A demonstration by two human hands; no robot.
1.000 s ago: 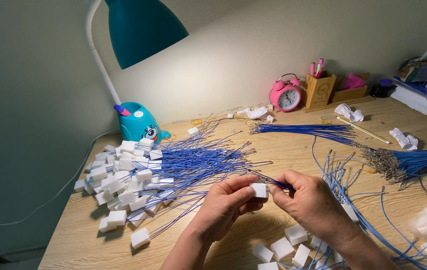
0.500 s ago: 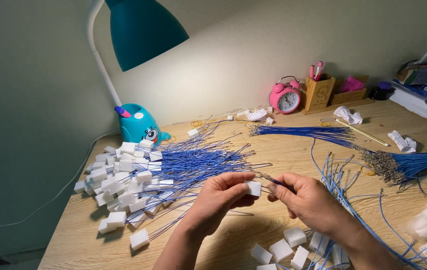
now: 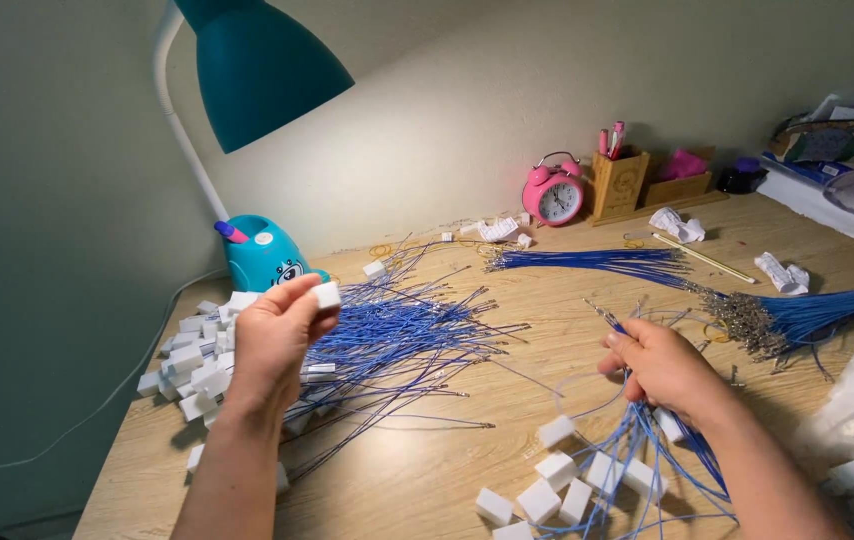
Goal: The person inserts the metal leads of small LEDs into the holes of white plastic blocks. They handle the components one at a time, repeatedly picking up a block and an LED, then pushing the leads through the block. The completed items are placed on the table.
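Note:
My left hand (image 3: 272, 345) is raised over the left side of the wooden desk (image 3: 507, 420), pinching a small white block (image 3: 326, 295) with a thin blue wire trailing down from it. Under it lies a spread pile of blue wires with white blocks (image 3: 347, 340). My right hand (image 3: 659, 368) rests at centre right, fingers closed on a bunch of loose blue wires (image 3: 647, 450). Several loose white blocks (image 3: 557, 485) lie in front of it.
A teal desk lamp (image 3: 247, 80) with a teal base (image 3: 262, 255) stands at the back left. A pink alarm clock (image 3: 554, 192), a wooden pen holder (image 3: 619, 183) and two bundles of blue wires (image 3: 597, 262) lie at the back and right. Crumpled paper (image 3: 677, 225) lies nearby.
My hands were together at the centre on one block and wire. My left hand has swung left and up with the wired block; my right hand has dropped onto the loose wires.

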